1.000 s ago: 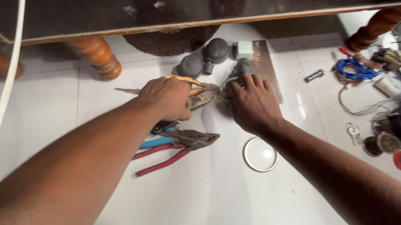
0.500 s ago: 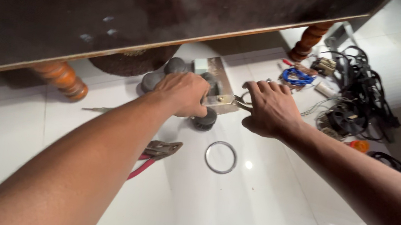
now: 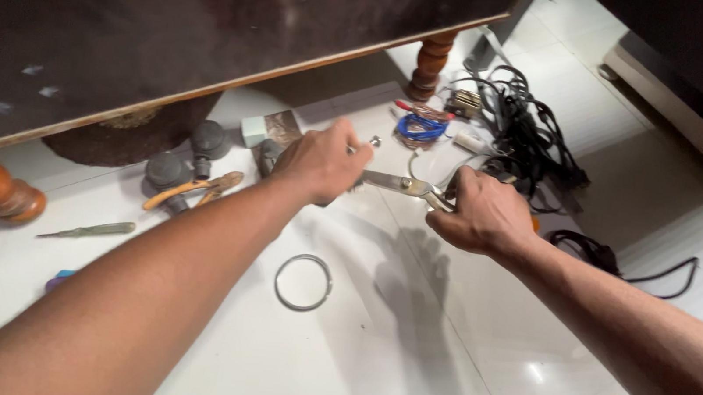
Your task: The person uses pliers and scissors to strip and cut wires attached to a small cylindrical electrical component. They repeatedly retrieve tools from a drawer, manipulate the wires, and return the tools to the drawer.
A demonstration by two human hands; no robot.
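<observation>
Above a glossy white tiled floor (image 3: pixel 403 362), beside a dark wooden table top (image 3: pixel 168 27) on turned orange-brown legs, both bare hands work in the air.

Head view:
- Right hand (image 3: pixel 482 212) is closed around the handles of a pair of silver metal shears (image 3: pixel 410 187). The handle end is hidden in the fist.
- The shears' long axis runs roughly level, from the right hand toward the left, blade tips pointing at the left fist.
- Left hand (image 3: pixel 320 163) is curled tight around a small metal piece with a round shiny end (image 3: pixel 373 142) that pokes out on the thumb side. What else the fist encloses, cannot tell.
- Key relation: the blades sit between the two hands, tips just beside the left knuckles. The left hand is nearer the blade tips, the right hand holds the far end.
- On the floor under the hands: a thin metal ring (image 3: pixel 303 282), lying flat.
- Left of the hands: orange-handled pliers (image 3: pixel 193 190), a green-handled screwdriver (image 3: pixel 87 231), grey round fittings (image 3: pixel 210 139).
- Beyond the right hand: a tangle of black cables (image 3: pixel 534 148) and a blue wire coil (image 3: pixel 421 128).
</observation>
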